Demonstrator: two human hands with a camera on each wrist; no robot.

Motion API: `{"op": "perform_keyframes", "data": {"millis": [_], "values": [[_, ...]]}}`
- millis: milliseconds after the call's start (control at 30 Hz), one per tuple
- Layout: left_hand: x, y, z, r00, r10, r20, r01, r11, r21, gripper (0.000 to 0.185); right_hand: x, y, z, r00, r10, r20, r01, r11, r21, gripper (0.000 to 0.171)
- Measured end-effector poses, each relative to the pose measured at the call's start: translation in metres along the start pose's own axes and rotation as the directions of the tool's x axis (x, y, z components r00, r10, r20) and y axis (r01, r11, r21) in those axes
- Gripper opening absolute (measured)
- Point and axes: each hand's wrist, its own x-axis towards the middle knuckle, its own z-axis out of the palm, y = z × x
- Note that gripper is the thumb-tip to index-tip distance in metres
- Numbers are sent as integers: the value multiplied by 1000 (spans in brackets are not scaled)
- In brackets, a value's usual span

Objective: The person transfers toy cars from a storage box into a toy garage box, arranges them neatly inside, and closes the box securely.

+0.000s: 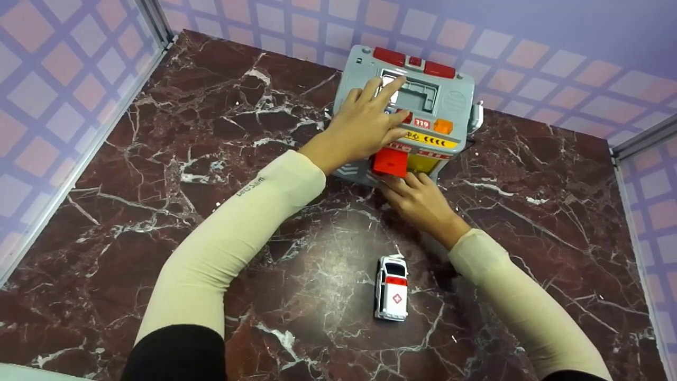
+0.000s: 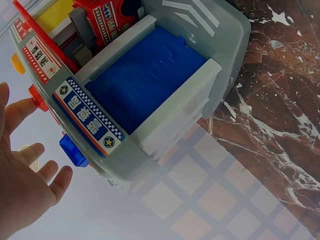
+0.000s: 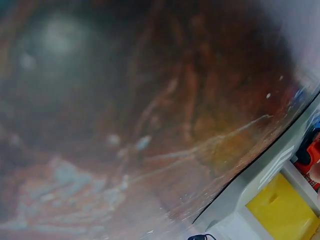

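Observation:
A grey toy rescue station [image 1: 455, 106] stands at the back wall. Over its top spreads my left hand [image 1: 365, 119], fingers apart; in the left wrist view one fingertip touches the red button [image 2: 38, 98]. The red door [image 1: 391, 162] is swung up and out. Below it, my right hand [image 1: 418, 201] reaches to the bay mouth and grips a red toy fire truck [image 2: 107, 20] there. The door hides most of that grip in the head view; a fingertip shows against the truck in the right wrist view. Beside that bay, the blue door [image 2: 145, 75] and yellow door [image 3: 282, 207] are down.
A white toy ambulance [image 1: 394, 296] with a red cross stands on the dark red marbled tabletop [image 1: 296, 328], nearer the person. Blue [image 2: 73, 150] and orange [image 1: 443, 126] buttons sit along the station's front top edge. Patterned panels [image 1: 529, 58] enclose the table.

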Motion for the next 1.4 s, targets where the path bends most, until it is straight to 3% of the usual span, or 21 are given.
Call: {"op": "perform_keyframes", "data": {"millis": [300, 500, 867, 1033, 1167, 1300, 1400], "values": [[-1, -1, 1, 1000, 1, 0, -1, 1000, 12, 54, -1, 4, 0, 993, 85, 79, -86, 996, 19, 23], [-2, -2, 2, 1000, -1, -12, 1, 1000, 14, 55, 0, 7, 3, 986, 146, 84, -146, 989, 3, 19], [-2, -1, 0, 1000, -6, 22, 6, 1000, 17, 55, -1, 5, 0, 990, 129, 55, -128, 992, -17, 23], [-1, 0, 0, 1000, -2, 30, 2, 1000, 20, 56, -3, -2, -13, 998, -17, -64, 19, 999, 33, 18], [0, 1, -1, 1000, -1, 26, 0, 1000, 20, 56, 0, -7, -28, 963, -96, -251, 113, 992, 51, 19], [0, 0, -1, 1000, -2, 24, 2, 1000, 14, 55, 8, -10, -41, 915, -41, -401, 62, 997, 38, 23], [0, 0, 0, 1000, -9, 24, 8, 1000, 13, 55, 12, -8, -43, 917, 30, -399, -24, 999, 22, 30]]}}
